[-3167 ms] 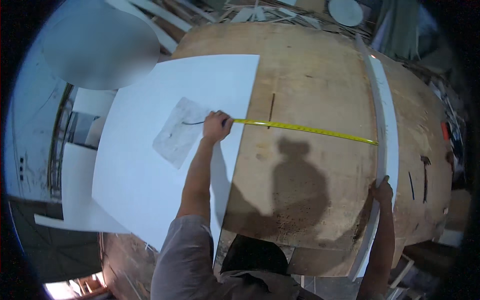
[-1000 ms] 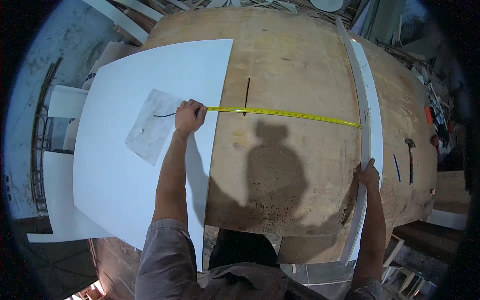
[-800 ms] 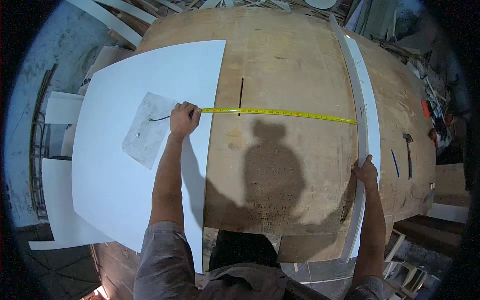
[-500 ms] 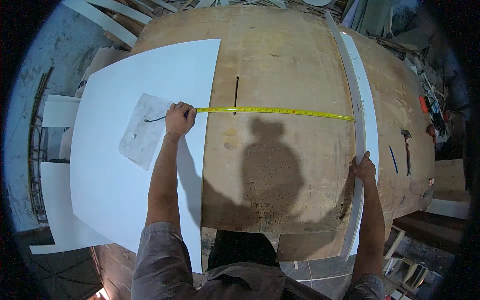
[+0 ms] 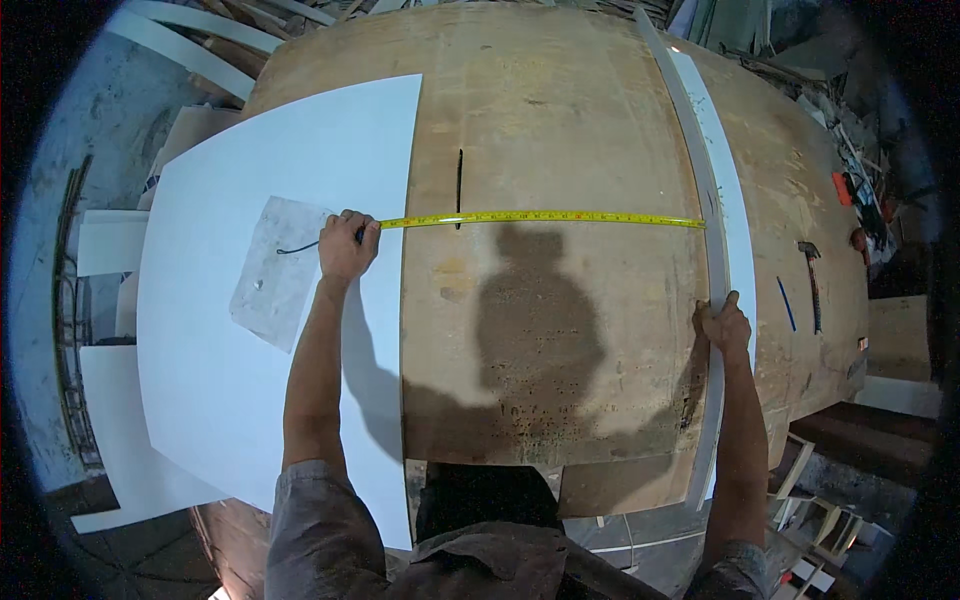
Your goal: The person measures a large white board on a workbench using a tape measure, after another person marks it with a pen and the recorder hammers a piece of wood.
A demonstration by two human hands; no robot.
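My left hand (image 5: 348, 247) is closed round a tape measure, whose case is mostly hidden by the fingers; a dark cord trails from it to the left. Its yellow blade (image 5: 540, 216) stretches rightward over the brown board (image 5: 560, 120) to a long grey straight strip (image 5: 690, 120). Lower on that strip, my right hand (image 5: 727, 325) grips its edges, thumb and fingers on either side. Beneath my left hand lies a large white sheet (image 5: 230, 400), with a translucent rectangular piece (image 5: 275, 290) on top. The blade crosses a thin dark line or rod (image 5: 460, 175).
A narrow white strip (image 5: 735, 200) runs beside the grey one. Farther right lie a blue pencil-like stick (image 5: 787, 304), a hammer (image 5: 812, 285) and a red object (image 5: 841, 188). White offcuts (image 5: 190, 60) and scraps crowd the far left; wooden frames (image 5: 820, 525) stand at lower right.
The whole view has shifted slightly leftward. Both hands keep their holds, and the blade remains stretched between the white sheet and the grey strip.
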